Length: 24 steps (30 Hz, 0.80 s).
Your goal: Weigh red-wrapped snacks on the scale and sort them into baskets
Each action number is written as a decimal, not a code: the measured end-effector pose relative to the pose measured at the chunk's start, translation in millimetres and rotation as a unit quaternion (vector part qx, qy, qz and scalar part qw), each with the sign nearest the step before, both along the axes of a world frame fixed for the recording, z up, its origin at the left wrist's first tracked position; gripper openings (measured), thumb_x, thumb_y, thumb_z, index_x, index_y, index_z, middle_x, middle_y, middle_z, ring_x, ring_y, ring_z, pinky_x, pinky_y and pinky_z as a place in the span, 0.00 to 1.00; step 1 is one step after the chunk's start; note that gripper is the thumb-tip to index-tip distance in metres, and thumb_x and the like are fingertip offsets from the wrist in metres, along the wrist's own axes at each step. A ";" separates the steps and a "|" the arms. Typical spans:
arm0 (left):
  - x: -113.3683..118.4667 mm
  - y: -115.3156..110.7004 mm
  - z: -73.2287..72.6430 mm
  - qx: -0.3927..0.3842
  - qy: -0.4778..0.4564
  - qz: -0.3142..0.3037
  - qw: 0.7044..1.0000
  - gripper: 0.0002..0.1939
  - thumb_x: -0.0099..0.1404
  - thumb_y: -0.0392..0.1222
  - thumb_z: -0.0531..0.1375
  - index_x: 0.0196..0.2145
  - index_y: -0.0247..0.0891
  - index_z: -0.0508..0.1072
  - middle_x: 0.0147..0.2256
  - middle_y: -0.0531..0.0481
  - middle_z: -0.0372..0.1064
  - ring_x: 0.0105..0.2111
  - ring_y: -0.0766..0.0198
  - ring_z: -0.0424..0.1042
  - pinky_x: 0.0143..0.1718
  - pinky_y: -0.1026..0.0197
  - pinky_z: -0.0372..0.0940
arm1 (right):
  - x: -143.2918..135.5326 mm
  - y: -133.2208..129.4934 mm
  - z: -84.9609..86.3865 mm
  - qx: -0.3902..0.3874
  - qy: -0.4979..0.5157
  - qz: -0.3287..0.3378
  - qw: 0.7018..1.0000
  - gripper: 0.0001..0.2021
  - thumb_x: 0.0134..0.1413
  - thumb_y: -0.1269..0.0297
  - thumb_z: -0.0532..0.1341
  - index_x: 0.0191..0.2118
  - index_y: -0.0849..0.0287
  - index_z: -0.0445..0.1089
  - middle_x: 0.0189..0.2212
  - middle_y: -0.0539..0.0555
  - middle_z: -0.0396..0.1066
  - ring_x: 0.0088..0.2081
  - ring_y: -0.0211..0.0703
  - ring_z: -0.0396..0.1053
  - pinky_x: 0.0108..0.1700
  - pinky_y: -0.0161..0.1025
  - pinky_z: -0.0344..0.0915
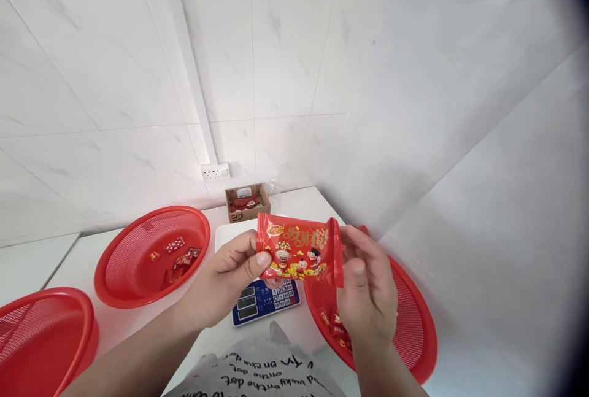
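A red printed snack packet (299, 251) is held up level in front of me, above a scale (267, 302) with a blue keypad panel. My left hand (237, 274) pinches the packet's left end, thumb on the front. At its right end is my right hand (368, 286), fingers apart and palm turned toward the packet, close beside the edge; whether it touches is hard to tell. Below my right hand sits a red basket (416, 323) with several red packets (338, 326) inside, partly hidden by the hand.
A red basket (110, 283) with a few small packets (181, 262) stands left of the scale. Another red basket (85, 348) is at the far left. A cardboard box (248, 214) of packets is by the tiled wall, near a socket (215, 171).
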State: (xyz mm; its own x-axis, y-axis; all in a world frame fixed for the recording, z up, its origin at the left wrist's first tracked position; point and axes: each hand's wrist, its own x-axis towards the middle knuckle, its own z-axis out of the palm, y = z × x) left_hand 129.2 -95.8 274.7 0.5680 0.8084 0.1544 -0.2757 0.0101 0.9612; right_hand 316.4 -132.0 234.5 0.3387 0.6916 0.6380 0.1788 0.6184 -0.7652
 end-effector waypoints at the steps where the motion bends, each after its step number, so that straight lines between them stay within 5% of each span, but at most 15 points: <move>1: -0.7 -0.3 0.0 0.009 -0.001 -0.002 1.000 0.09 0.65 0.45 0.57 0.32 0.38 0.70 0.30 0.52 0.69 0.29 0.69 0.69 0.34 0.65 0.66 | 0.1 -0.4 2.0 -0.037 0.039 0.052 0.997 0.17 0.61 0.55 0.52 0.53 0.49 0.65 0.48 0.57 0.70 0.49 0.49 0.69 0.44 0.47 0.72; 5: -2.1 -0.6 -0.7 0.033 0.012 -0.006 0.999 0.07 0.66 0.44 0.57 0.33 0.39 0.71 0.33 0.52 0.70 0.31 0.68 0.69 0.35 0.64 0.66 | 1.7 0.0 12.9 -0.149 0.131 0.189 0.962 0.20 0.52 0.46 0.60 0.48 0.49 0.66 0.40 0.55 0.74 0.40 0.46 0.73 0.37 0.41 0.73; 10: -5.5 0.1 -2.2 0.039 0.027 -0.008 0.999 0.07 0.66 0.44 0.57 0.34 0.39 0.71 0.34 0.50 0.71 0.34 0.66 0.69 0.38 0.62 0.65 | 1.5 1.0 21.1 -0.235 0.160 0.208 0.936 0.12 0.49 0.53 0.65 0.38 0.52 0.69 0.30 0.51 0.74 0.30 0.40 0.72 0.30 0.34 0.70; 18: -11.0 4.9 -1.4 0.019 0.024 -0.032 0.999 0.12 0.63 0.50 0.58 0.33 0.39 0.69 0.31 0.50 0.70 0.32 0.64 0.68 0.35 0.61 0.65 | -0.9 2.2 16.2 -0.241 0.152 0.229 0.931 0.10 0.51 0.53 0.63 0.32 0.53 0.69 0.28 0.51 0.72 0.29 0.39 0.69 0.31 0.34 0.68; 24: -8.6 11.2 4.5 0.112 0.073 0.128 0.983 0.16 0.66 0.49 0.55 0.24 0.38 0.64 0.23 0.55 0.61 0.24 0.69 0.60 0.26 0.65 0.57 | -2.5 2.8 16.7 -0.256 0.146 0.244 0.924 0.10 0.51 0.53 0.63 0.30 0.54 0.70 0.27 0.50 0.72 0.28 0.38 0.68 0.30 0.34 0.67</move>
